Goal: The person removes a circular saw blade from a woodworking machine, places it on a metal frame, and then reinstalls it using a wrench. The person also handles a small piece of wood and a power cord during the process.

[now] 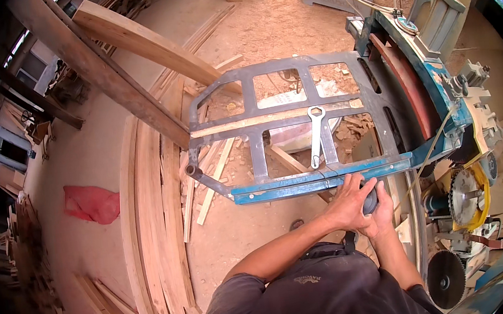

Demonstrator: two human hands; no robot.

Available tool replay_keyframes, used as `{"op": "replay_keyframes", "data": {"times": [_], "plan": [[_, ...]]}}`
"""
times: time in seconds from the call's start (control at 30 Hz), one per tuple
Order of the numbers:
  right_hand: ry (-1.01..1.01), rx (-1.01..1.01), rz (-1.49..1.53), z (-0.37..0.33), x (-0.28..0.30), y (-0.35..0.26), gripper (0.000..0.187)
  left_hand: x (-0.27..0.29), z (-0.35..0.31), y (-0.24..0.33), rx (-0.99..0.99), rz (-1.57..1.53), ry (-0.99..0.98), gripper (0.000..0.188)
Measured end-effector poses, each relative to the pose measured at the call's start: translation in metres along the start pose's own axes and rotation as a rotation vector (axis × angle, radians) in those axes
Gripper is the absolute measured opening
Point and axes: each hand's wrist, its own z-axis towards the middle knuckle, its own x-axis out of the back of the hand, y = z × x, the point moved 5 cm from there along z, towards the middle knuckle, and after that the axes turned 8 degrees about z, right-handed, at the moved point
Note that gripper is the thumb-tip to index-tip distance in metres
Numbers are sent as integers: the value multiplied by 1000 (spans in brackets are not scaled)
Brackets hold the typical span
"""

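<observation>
Close in front of my body, just below the blue rail (pixel 323 181), my left hand (pixel 349 203) and my right hand (pixel 380 213) come together. Both are closed around a dark, rounded object (pixel 370 201), whose kind I cannot make out because the fingers cover much of it. The left fingertips are right at the rail's near edge. Beyond it, a silver ring wrench (pixel 317 136) lies across the bars of a grey metal frame table (pixel 256 150). A thin dark wire loops over the rail near my left hand.
At right stands a blue machine frame (pixel 432 72), with toothed circular saw blades (pixel 465 196) beside my right arm. Long wooden planks (pixel 157 219) lie at left, near a red cloth (pixel 92 203). A slanting steel beam (pixel 105 68) meets the table's left end.
</observation>
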Motion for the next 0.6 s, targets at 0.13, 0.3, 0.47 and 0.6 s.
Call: {"op": "replay_keyframes", "data": {"times": [0.13, 0.3, 0.47, 0.6], "plan": [[59, 34, 195, -39, 62, -36, 53, -64, 13, 27, -70, 45, -282, 74], [-97, -130, 407, -76, 111, -83, 50, -102, 41, 67, -116, -9, -215, 40], [-276, 144, 383, -118, 153, -164, 65, -157, 73, 103, -190, 88, -131, 41], [-146, 473, 134, -152, 201, -248, 78, -163, 69, 95, -52, 5, -44, 40]]}}
